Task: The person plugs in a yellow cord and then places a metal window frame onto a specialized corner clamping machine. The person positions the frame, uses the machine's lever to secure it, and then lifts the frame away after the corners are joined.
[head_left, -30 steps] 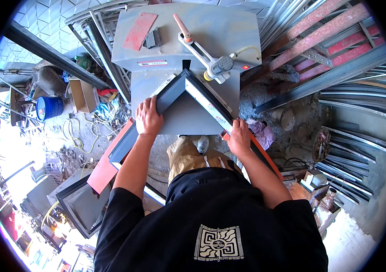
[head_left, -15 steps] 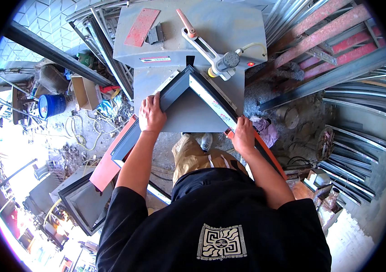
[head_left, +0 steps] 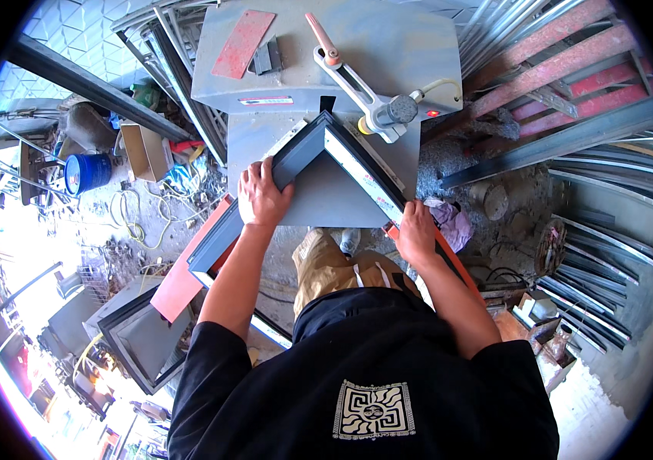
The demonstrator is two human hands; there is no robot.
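A dark grey metal profile frame (head_left: 305,152) lies with its corner pointing away from me, against the slot of a grey machine (head_left: 323,192). Its two legs spread back toward my body. My left hand (head_left: 264,193) is closed over the left leg, thumb on the inner edge. On the right leg, which carries a white strip (head_left: 361,175) with red print, my right hand (head_left: 416,231) is closed near the table's front corner. A clamp arm with a pink-orange handle (head_left: 320,38) and a grey round knob (head_left: 401,110) stands just beyond the corner.
A red plate (head_left: 243,44) and a short grey profile piece (head_left: 267,57) lie on the machine top. Orange-red supports (head_left: 188,272) flank me under the frame's legs. Long metal profiles lean left and right. A blue bucket (head_left: 87,174) and cardboard box (head_left: 145,152) stand at left.
The whole view has shifted slightly. My left thumb stands out a little farther over the inner edge of the frame. Both hands stay on the frame, which rests at the same slot.
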